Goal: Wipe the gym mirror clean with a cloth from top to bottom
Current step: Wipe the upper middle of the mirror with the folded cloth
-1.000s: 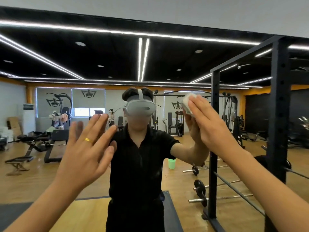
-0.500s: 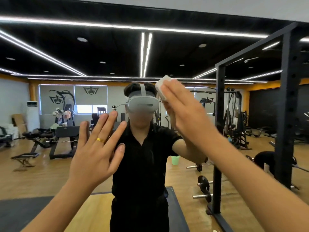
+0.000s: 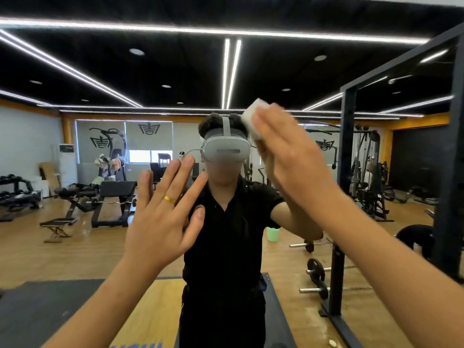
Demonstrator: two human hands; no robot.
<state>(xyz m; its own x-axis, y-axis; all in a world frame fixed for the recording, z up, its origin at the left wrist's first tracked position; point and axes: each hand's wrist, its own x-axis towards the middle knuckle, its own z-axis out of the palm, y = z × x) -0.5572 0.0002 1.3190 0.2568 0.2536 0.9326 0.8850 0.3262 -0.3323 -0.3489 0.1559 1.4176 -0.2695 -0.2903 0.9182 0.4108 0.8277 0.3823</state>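
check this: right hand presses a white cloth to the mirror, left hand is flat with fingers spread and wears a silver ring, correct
Not quite: in the head view the ring on the left hand is gold, not silver. The rest holds: the right hand presses the white cloth to the mirror, and the left hand is flat, fingers spread.

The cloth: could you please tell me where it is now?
Head view, upper centre-right: the cloth is pressed to the mirror under the right hand, beside the reflected headset.

A black steel rack (image 3: 347,172) stands right of a small green plastic bucket (image 3: 273,234); a black padded bench (image 3: 116,188) sits left.
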